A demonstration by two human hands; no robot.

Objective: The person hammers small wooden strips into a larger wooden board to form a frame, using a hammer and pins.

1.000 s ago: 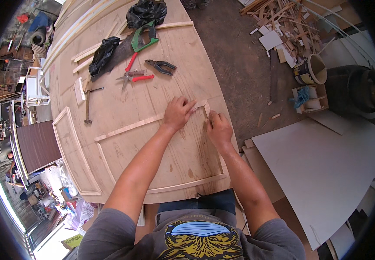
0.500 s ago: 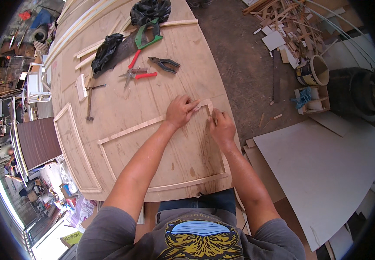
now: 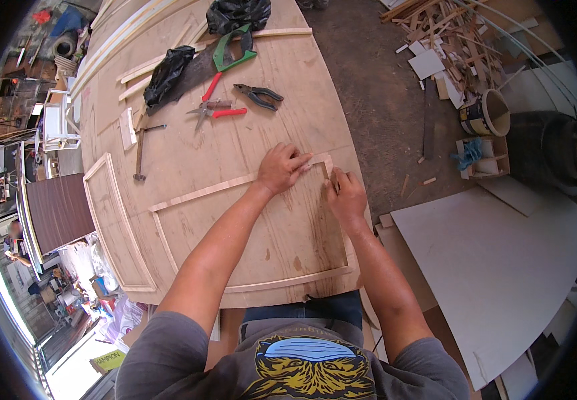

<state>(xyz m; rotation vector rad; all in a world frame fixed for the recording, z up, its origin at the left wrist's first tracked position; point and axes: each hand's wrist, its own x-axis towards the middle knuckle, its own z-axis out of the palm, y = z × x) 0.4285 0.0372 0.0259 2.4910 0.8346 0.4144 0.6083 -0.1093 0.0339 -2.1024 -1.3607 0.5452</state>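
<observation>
A rectangular frame of thin pale wood strips [image 3: 202, 195] lies flat on the plywood tabletop [image 3: 262, 233]. My left hand [image 3: 283, 169] rests on its far strip near the far right corner, fingers pinched at the strip. At the right strip just below that corner is my right hand [image 3: 346, 195], its thumb and fingers closed on the wood. Beyond my hands lie black-handled pliers [image 3: 259, 97] and red-handled snips [image 3: 230, 113]. Left of these is a hammer [image 3: 140, 157] with a thin wooden handle.
A second wooden frame [image 3: 139, 289] lies at the table's left. Farther back are a green-handled saw [image 3: 220, 53], black plastic bags [image 3: 168, 77] and long strips. Right of the table stand a bucket [image 3: 495, 113], a large white board [image 3: 488, 267] and a scrap wood pile [image 3: 435, 53].
The view has shifted slightly, so the tools and hands appear a little to the right. Both hands stay at the same corner of the frame.
</observation>
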